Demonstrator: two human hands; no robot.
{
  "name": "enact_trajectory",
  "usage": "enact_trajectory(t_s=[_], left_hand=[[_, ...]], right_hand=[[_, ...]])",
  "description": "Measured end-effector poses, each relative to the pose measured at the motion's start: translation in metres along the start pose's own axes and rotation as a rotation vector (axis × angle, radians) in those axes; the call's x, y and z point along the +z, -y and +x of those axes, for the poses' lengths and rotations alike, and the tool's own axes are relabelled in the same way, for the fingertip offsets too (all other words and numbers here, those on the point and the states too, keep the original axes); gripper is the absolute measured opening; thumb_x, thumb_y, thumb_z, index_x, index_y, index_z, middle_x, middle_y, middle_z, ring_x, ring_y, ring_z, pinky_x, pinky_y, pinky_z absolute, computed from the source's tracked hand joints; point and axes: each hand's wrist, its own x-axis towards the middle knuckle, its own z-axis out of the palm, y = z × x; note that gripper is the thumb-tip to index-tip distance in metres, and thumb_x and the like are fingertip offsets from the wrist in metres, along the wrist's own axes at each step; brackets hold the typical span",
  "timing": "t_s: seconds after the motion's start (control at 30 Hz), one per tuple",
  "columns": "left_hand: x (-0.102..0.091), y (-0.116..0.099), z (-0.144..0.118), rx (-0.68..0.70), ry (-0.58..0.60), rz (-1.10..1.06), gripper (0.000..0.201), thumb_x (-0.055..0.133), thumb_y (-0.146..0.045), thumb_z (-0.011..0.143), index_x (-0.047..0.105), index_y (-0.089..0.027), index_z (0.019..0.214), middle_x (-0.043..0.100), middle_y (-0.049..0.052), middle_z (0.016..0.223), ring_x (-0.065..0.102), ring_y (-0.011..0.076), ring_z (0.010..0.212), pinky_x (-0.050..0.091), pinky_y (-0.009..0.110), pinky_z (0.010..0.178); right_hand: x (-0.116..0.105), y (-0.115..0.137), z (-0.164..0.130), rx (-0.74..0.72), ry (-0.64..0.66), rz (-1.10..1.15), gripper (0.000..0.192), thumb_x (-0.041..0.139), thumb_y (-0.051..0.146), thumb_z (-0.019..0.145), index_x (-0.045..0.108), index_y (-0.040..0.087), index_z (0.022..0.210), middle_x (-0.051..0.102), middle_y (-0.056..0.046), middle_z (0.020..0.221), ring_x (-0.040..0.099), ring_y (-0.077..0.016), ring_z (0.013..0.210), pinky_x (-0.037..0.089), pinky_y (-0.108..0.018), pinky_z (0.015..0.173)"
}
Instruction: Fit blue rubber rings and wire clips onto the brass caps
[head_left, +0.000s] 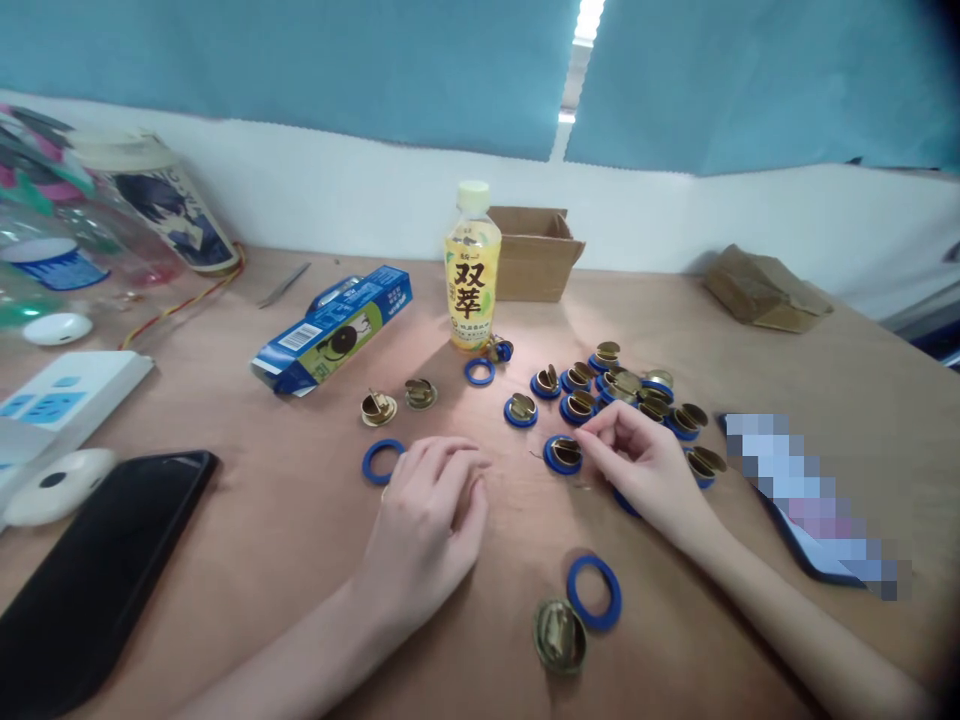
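Note:
My left hand (430, 520) rests on the brown table with its fingers curled under; whatever is under them is hidden. A loose blue ring (382, 461) lies just to its left. My right hand (645, 465) has its fingertips pinched at the edge of a brass part seated in a blue ring (563, 454). Behind that hand sits a pile of several brass-in-blue-ring pieces (622, 385). Near my forearms lie a bare blue ring (593, 592) and a bare brass part (559, 634). Two more bare brass parts (379, 407) lie further back on the left.
A yellow drink bottle (472, 268) stands at the back centre before an open cardboard box (535, 252). A blue carton (334, 329) lies left of it. A black phone (90, 575), a white power strip (60, 400) and another phone (810, 500) flank the work area.

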Motion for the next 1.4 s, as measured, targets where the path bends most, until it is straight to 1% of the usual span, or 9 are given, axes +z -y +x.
enact_trajectory(t_s=[0.13,0.33,0.5,0.7,0.97,1.1,1.17,1.27,1.4], left_hand=[[-0.006,0.002,0.001,-0.023,0.006,0.190,0.019,0.052,-0.006,0.087,0.063,-0.016,0.098,0.066,0.012,0.099,0.059,0.0303,0.096,0.047,0.045,0.086],[-0.011,0.012,0.003,0.001,-0.049,0.413,0.029,0.052,-0.005,0.080,0.062,-0.017,0.104,0.066,0.013,0.101,0.059,0.0334,0.100,0.046,0.049,0.090],[-0.011,0.030,0.008,-0.097,-0.029,0.555,0.022,0.053,-0.009,0.078,0.061,-0.019,0.095,0.063,0.012,0.090,0.059,0.0339,0.089,0.050,0.045,0.074],[-0.006,0.029,0.009,-0.098,0.065,0.276,0.019,0.049,-0.009,0.082,0.061,-0.019,0.094,0.062,0.009,0.091,0.060,0.0283,0.087,0.053,0.042,0.077],[-0.007,0.011,0.008,0.055,0.128,-0.203,0.024,0.048,-0.005,0.085,0.061,-0.020,0.097,0.061,0.007,0.099,0.064,0.0219,0.090,0.053,0.033,0.080],[-0.017,0.011,0.010,0.111,0.134,-0.233,0.028,0.051,-0.005,0.081,0.060,-0.020,0.102,0.058,0.009,0.107,0.063,0.0233,0.097,0.052,0.034,0.084],[-0.025,0.016,0.014,0.083,0.187,-0.167,0.030,0.050,-0.008,0.081,0.058,-0.020,0.108,0.057,0.008,0.105,0.063,0.0206,0.085,0.053,0.032,0.075],[-0.034,0.024,0.018,0.074,0.281,-0.012,0.028,0.050,-0.016,0.085,0.055,-0.021,0.112,0.058,0.003,0.091,0.063,0.0188,0.069,0.050,0.030,0.063],[-0.029,0.030,0.016,0.096,0.388,0.100,0.017,0.051,-0.019,0.089,0.055,-0.021,0.105,0.065,0.001,0.087,0.064,0.0184,0.062,0.047,0.029,0.055]], right_hand=[[0.004,0.000,-0.001,-0.003,0.054,-0.071,0.019,0.060,0.037,0.094,0.056,0.022,0.083,0.052,0.003,0.058,0.050,-0.0148,0.053,0.035,-0.027,0.050],[0.012,-0.003,-0.004,-0.082,0.093,-0.202,0.018,0.059,0.034,0.094,0.057,0.022,0.081,0.047,0.005,0.057,0.042,-0.0128,0.051,0.029,-0.026,0.049],[0.012,-0.002,-0.004,-0.092,0.090,-0.189,0.015,0.059,0.032,0.093,0.058,0.022,0.083,0.048,0.005,0.059,0.044,-0.0127,0.051,0.031,-0.025,0.050],[0.011,0.003,-0.005,-0.142,0.102,-0.250,0.009,0.059,0.025,0.091,0.057,0.021,0.083,0.047,0.006,0.057,0.046,-0.0116,0.051,0.032,-0.024,0.051],[0.012,0.001,-0.006,-0.195,0.115,-0.252,0.005,0.055,0.020,0.091,0.057,0.021,0.087,0.047,0.006,0.057,0.046,-0.0118,0.051,0.034,-0.024,0.053],[0.012,0.000,-0.008,-0.236,0.142,-0.248,0.005,0.055,0.019,0.092,0.059,0.020,0.089,0.045,0.007,0.058,0.044,-0.0110,0.052,0.033,-0.024,0.054],[0.010,0.003,-0.010,-0.255,0.163,-0.215,0.006,0.056,0.021,0.093,0.059,0.020,0.088,0.042,0.007,0.058,0.042,-0.0100,0.052,0.031,-0.024,0.053],[0.005,0.011,-0.013,-0.211,0.263,-0.096,0.008,0.058,0.023,0.092,0.058,0.018,0.085,0.036,0.009,0.055,0.036,-0.0083,0.049,0.028,-0.022,0.050],[-0.003,0.018,-0.015,0.025,0.711,0.070,0.016,0.071,0.028,0.084,0.060,0.018,0.092,0.037,0.013,0.050,0.032,-0.0063,0.044,0.024,-0.019,0.045]])
